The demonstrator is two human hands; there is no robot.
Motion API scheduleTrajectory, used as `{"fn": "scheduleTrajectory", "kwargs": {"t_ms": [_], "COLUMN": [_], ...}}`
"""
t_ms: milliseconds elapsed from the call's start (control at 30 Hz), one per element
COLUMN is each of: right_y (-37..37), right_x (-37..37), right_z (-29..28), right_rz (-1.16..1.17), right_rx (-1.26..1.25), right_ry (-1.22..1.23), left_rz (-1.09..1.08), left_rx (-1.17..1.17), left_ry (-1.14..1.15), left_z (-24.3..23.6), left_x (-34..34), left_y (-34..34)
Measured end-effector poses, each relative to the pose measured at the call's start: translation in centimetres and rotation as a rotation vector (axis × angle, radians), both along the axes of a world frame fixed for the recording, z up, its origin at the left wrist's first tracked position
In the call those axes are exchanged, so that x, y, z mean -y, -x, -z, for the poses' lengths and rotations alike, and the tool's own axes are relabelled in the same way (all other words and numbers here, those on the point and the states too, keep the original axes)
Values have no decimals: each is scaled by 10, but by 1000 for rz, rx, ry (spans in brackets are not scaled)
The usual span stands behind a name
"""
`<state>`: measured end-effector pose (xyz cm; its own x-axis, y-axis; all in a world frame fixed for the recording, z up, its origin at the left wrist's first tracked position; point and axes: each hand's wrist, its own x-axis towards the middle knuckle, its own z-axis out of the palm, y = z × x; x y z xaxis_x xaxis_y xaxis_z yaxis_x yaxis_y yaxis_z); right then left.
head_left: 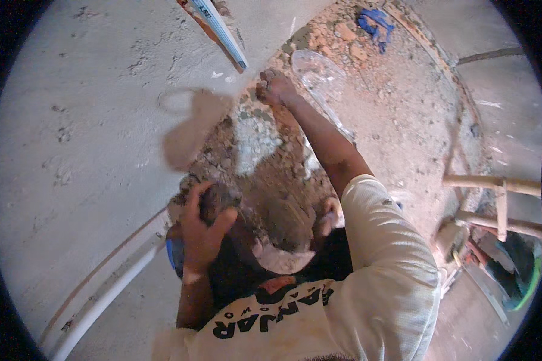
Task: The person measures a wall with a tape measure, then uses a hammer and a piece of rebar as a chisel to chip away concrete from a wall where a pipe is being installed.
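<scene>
Left hand (201, 230), centre-left: fingers curled round dark lump (218, 201); lump may slip if its surface crumbles. Right hand (277, 89), upper centre, by rubble (256, 141): fingers bent, grip cannot be told.

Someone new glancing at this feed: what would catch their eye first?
Probably the right hand, stretched forward at upper centre beside a clear plastic piece, with rubble spread below it in the picture. The crumpled blue scrap near the top right also stands out, as does the bright green rim at lower right.
</scene>
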<state>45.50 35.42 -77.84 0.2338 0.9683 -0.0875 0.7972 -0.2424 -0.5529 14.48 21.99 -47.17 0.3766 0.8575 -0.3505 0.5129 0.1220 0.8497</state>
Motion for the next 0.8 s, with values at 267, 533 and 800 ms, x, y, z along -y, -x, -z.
{"fn": "scheduleTrajectory", "kwargs": {"t_ms": [267, 533, 800], "right_y": [42, 42, 84], "right_x": [-2, 16, 21], "right_z": [70, 20, 57], "right_rz": [11, 113, -195], "right_rx": [249, -111, -13], "right_ry": [-284, -188, -148], "left_rz": [98, 0, -12], "left_rx": [22, 190, 266], "left_ry": [-32, 91, 188], "left_z": [5, 7, 7], "left_x": [21, 13, 19], "left_y": [18, 6, 19]}}
